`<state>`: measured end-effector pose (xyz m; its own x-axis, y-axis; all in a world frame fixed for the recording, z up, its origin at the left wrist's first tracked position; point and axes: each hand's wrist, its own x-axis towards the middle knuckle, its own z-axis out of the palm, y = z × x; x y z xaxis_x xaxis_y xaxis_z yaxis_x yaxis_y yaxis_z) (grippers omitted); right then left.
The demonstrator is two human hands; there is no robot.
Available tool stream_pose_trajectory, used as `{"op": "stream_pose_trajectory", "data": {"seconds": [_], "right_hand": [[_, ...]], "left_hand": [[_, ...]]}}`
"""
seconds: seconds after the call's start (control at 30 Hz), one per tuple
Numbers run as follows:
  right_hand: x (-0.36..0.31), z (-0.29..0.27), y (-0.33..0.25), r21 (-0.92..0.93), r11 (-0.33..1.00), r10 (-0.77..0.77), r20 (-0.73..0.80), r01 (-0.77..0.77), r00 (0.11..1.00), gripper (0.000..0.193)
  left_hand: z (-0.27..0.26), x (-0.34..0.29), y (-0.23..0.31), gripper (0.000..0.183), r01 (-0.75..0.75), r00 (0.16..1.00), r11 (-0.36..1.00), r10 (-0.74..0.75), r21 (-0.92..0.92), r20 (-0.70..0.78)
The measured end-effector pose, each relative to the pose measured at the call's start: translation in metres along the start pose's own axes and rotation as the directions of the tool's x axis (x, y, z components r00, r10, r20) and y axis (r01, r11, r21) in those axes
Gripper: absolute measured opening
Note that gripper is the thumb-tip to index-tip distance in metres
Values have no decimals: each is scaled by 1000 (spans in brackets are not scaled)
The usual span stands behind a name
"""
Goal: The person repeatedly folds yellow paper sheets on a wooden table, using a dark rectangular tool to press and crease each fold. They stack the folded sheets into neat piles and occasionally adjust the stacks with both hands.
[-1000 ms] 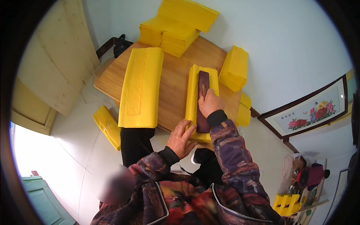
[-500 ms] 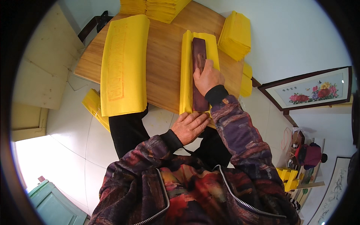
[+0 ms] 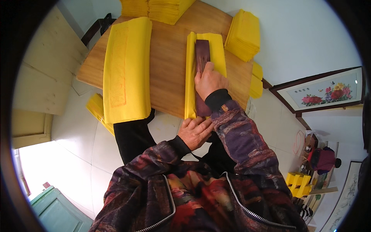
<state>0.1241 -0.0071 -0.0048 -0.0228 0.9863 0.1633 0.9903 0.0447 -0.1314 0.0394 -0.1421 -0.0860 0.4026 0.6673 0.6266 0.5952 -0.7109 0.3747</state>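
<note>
A long, narrow, dark purple-brown wooden block (image 3: 202,50), apparently a printing block, lies lengthwise on a stack of yellow paper (image 3: 218,48) at the table's near right edge. My right hand (image 3: 211,81) is closed round a raised grip in the block's middle. Below the block's near end, my left hand (image 3: 195,132) rests with fingers stretched over the near edge of the stack; its thumb is hidden. To the left lies another yellow paper stack (image 3: 133,73), bearing a faint orange-red printed rectangle and overhanging the table.
More yellow paper piles stand at the wooden table's (image 3: 168,73) far edge (image 3: 166,11) and right corner (image 3: 244,34). Yellow bundles (image 3: 96,106) sit lower at the left. A framed flower picture (image 3: 322,91) leans at the right. A green cabinet (image 3: 62,212) is at lower left.
The block and my right hand have shifted slightly left on the yellow stack. My left hand stays at the near edge. The whole view has moved a little.
</note>
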Motion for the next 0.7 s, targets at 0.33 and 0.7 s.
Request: {"op": "stream_pose_trajectory", "data": {"seconds": [0.33,0.7], "right_hand": [[7,-18,13,240,970,53,-64,-36,997,28],[-88,-65,185,658,637,-51,-483,401,874,53]], "left_hand": [[-9,5,9,54,-4,999,1000,3,14,41],[-55,38,26,57,42,999,999,-42,-24,23]]}}
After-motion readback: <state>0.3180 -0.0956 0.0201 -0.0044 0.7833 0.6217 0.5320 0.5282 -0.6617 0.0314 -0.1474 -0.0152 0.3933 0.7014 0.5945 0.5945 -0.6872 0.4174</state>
